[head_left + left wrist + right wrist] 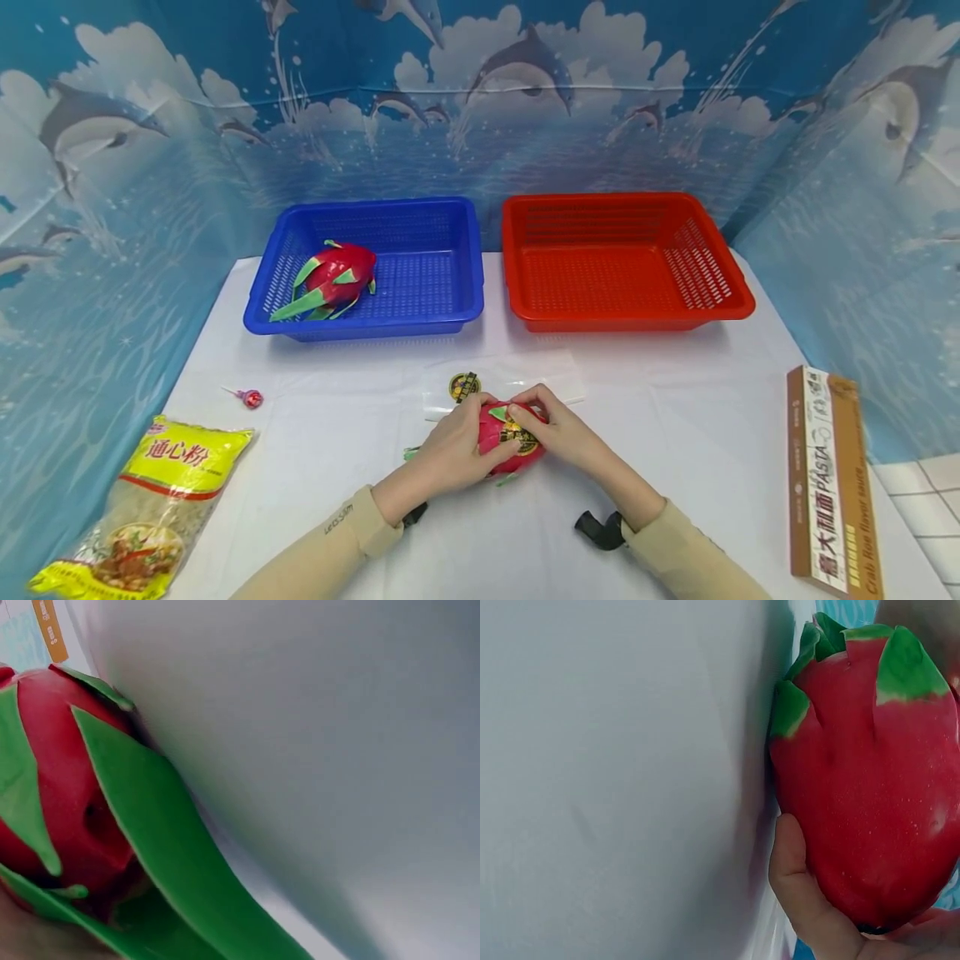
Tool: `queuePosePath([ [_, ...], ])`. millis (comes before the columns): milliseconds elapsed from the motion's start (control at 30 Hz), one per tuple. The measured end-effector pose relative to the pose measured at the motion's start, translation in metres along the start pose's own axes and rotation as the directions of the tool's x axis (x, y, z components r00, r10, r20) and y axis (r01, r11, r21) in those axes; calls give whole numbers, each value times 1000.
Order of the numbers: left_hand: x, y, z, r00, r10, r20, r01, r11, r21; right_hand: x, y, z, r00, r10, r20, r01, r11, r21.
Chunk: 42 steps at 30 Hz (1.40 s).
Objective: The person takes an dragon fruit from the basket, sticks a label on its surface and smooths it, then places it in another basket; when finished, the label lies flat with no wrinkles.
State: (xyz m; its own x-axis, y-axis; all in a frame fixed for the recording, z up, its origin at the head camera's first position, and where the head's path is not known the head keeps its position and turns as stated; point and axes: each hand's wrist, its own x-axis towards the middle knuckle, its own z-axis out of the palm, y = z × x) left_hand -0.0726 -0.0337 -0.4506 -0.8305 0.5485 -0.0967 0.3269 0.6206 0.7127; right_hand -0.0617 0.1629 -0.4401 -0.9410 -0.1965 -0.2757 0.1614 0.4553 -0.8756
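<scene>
Both hands hold a red dragon fruit (491, 431) with green scales, low over the white table. My left hand (450, 446) grips its left side, and my right hand (564, 432) grips its right end. A round black-and-gold sticker (521, 437) shows on the fruit between the thumbs. Long green scales fill much of the left wrist view, where the dragon fruit (60, 765) lies at the left edge. From the right wrist, the dragon fruit (870, 772) shows its smooth red end, with a finger curled against its lower side. Just behind the hands lies a clear plastic bag (555, 379) with a similar sticker (464, 387).
A blue basket (375, 327) at the back left contains another dragon fruit (341, 273). Beside it stands a red basket (637, 320). On the left lie a lollipop (252, 399) and a yellow pasta bag (150, 508); on the right, a pasta box (832, 483).
</scene>
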Motion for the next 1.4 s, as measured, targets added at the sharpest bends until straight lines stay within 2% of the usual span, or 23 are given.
queuePosePath([
  [167,1,0,3,999,-17,-32,16,1000,-25,0,-1,2,1000,8,-21,-8,1000,9],
  [300,2,2,5,998,-9,-64,9,1000,-5,0,1,2,999,9,-31,-9,1000,12],
  [567,3,6,6,996,-54,-75,52,998,-20,0,2,2,999,45,-18,-45,999,7],
  [733,4,6,6,993,-77,-94,74,997,-33,0,-1,4,997,75,-11,-74,995,72],
  [900,3,7,7,992,-61,-110,60,998,-12,-2,-2,6,995,99,-9,-97,988,124],
  [1033,1,5,7,993,-49,-103,49,999,-10,-3,-1,5,994,105,5,-105,988,109],
  [1167,0,5,6,996,-41,-80,41,999,-11,-4,1,2,996,77,38,-81,990,115],
  [1400,-1,4,4,998,-38,-47,38,999,-9,-4,7,-6,995,23,99,-41,983,179],
])
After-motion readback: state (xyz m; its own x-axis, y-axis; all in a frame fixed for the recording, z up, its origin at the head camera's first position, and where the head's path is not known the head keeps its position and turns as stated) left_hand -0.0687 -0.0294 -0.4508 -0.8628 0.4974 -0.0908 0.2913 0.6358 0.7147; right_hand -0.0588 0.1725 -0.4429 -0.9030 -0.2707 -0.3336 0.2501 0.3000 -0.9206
